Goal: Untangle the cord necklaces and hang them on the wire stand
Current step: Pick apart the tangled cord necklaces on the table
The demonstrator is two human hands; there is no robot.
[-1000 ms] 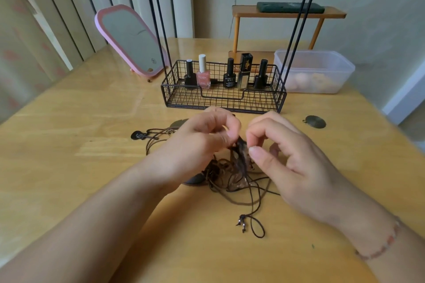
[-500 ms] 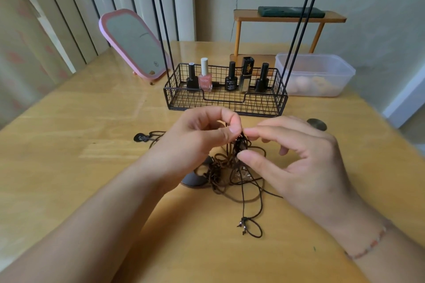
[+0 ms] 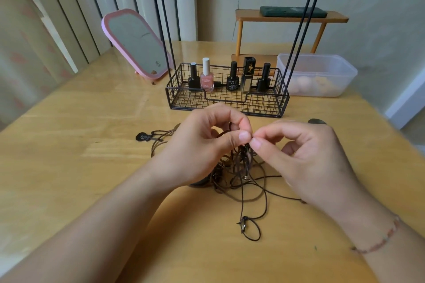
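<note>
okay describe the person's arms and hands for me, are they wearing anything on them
Both forearms are bare, with no sleeves in view. The left hand shows no rings or watch. The right hand is also ringless, but its wrist carries a thin beaded bracelet of small reddish and pale beads.

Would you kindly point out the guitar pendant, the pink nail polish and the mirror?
guitar pendant [image 3: 144, 137], head view, on its dark body.
pink nail polish [image 3: 206, 81], head view, on its label.
mirror [image 3: 135, 47], head view, on its glass.

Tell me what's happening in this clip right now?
A person is picking at a tangle of cords on the table. The left hand and right hand both pinch the knot at its top. Nothing is separated yet, and none visibly hangs on the stand behind.
</note>
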